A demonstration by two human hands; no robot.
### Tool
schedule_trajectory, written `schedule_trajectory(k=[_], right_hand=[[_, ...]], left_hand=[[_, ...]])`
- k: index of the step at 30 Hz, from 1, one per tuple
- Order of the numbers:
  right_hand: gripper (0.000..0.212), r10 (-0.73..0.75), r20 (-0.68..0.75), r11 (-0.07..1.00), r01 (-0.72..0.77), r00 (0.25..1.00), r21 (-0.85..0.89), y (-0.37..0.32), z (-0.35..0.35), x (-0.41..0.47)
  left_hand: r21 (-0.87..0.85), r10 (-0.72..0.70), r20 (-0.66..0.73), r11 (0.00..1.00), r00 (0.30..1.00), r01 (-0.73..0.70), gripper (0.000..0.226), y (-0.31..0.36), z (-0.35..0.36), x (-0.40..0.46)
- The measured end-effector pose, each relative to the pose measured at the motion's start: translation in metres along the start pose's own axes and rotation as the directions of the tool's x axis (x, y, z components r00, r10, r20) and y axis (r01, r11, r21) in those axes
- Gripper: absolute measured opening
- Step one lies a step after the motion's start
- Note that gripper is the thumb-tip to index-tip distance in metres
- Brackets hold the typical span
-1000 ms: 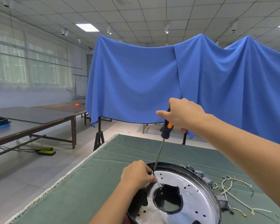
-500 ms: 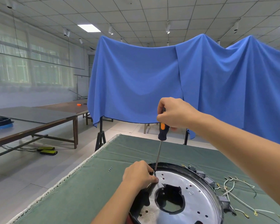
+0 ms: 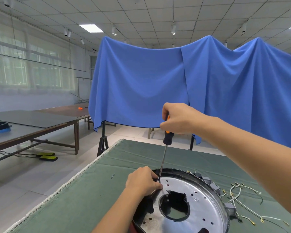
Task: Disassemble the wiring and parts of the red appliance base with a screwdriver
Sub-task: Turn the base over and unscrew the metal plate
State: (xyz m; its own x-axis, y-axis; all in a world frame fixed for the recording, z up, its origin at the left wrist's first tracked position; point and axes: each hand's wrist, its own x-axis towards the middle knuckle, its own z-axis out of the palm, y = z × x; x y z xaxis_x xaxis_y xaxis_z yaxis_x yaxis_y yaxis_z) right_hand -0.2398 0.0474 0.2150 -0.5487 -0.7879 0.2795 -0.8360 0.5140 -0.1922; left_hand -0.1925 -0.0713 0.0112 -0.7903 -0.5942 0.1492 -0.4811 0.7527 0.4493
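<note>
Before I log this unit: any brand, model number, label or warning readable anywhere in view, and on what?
No legible text anywhere in this view.
Metal plate of the appliance base: one small stamped mark near the middle hole, too small to read.
Screwdriver handle: no print visible.
Yellow-black boxes on the floor: any marking too small to read.

Bare forearms [image 3: 252,153], no sleeves

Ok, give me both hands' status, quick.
Left hand: fingers curled at the screwdriver tip on the appliance base; what it pinches cannot be told.
Right hand: grips the screwdriver handle.
</note>
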Motion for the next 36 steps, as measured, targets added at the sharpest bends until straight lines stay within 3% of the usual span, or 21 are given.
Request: schedule_trajectory(k=[3, 8, 13, 18, 23, 26, 29, 34, 36], right_hand=[[0.022, 0.003, -0.124, 0.989, -0.021, 0.992, -0.147, 0.001, 0.006, 0.001], [0.012, 0.011, 0.057, 0.999, -0.013, 0.998, 0.038, 0.001, -0.005, -0.001], [0.024, -0.015, -0.145, 0.998, 0.006, 0.989, -0.061, 0.004, 0.003, -0.002], [0.018, 0.003, -0.144, 1.0, -0.003, 0.99, 0.005, 0.006, 0.004, -0.003], [0.039, 0.041, -0.249, 0.985, -0.081, 0.968, -0.154, 0.008, 0.009, 0.001], [0.016, 0.037, -0.231, 0.996, -0.056, 0.972, -0.074, 0.008, 0.009, 0.002], [0.023, 0.074, -0.15, 0.997, -0.074, 0.986, 0.006, 0.007, 0.004, -0.001], [0.033, 0.097, -0.207, 0.984, -0.125, 0.973, -0.125, 0.01, 0.005, -0.002], [0.016, 0.087, -0.17, 0.995, -0.093, 0.982, -0.027, 0.011, 0.005, -0.002]], left_hand=[[0.004, 0.008, -0.001, 1.0, 1.0, -0.008, 0.046, 0.0, 0.001, -0.001], [-0.001, 0.008, -0.009, 1.0, 1.0, -0.008, 0.046, 0.0, 0.001, -0.001], [0.006, 0.009, 0.0, 1.0, 1.0, -0.009, 0.046, 0.001, 0.001, -0.002], [-0.001, 0.008, -0.001, 1.0, 1.0, -0.008, 0.045, 0.0, 0.001, -0.001], [0.007, 0.004, 0.008, 1.0, 1.0, -0.004, 0.046, 0.0, 0.001, -0.001], [0.007, 0.003, 0.006, 1.0, 1.0, -0.003, 0.046, 0.0, 0.001, 0.0], [0.005, 0.007, 0.008, 1.0, 1.0, -0.008, 0.046, 0.0, 0.001, 0.0], [0.008, 0.006, 0.001, 1.0, 1.0, -0.006, 0.046, 0.0, 0.001, -0.001], [0.01, 0.006, 0.003, 1.0, 1.0, -0.006, 0.046, 0.001, 0.001, -0.001]])
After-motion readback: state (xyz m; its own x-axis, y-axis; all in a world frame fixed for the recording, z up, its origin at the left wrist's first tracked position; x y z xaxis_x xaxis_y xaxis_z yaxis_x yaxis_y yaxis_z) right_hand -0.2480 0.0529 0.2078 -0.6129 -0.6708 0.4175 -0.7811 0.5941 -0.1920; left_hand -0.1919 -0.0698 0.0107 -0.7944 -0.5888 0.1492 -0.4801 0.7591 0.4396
